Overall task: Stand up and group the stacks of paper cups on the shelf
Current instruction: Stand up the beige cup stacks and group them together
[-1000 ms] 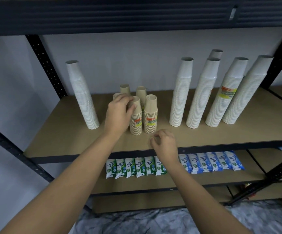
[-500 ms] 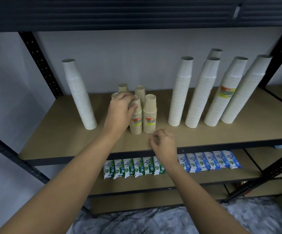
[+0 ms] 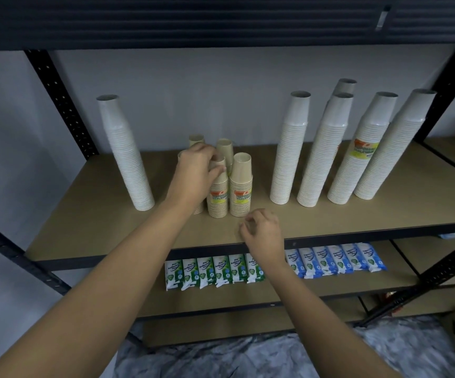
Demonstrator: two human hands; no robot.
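Wooden shelf [image 3: 90, 222] on a dark metal rack, pale wall behind: every stack of cups on it stands upright. Short brown stacks [image 3: 241, 186] cluster tightly at mid-shelf. To their right, well apart, five tall white stacks [image 3: 289, 154] stand close together; to their left a lone tall white stack [image 3: 125, 156] stands by itself. Left hand [image 3: 193, 175] is closed around one short brown stack at the left of the cluster. Right hand [image 3: 261, 230] hovers just in front of the cluster, fingers loosely curled, holding nothing. Standing looks done, I judge; left, probably, is bringing the lone stack over to its kind
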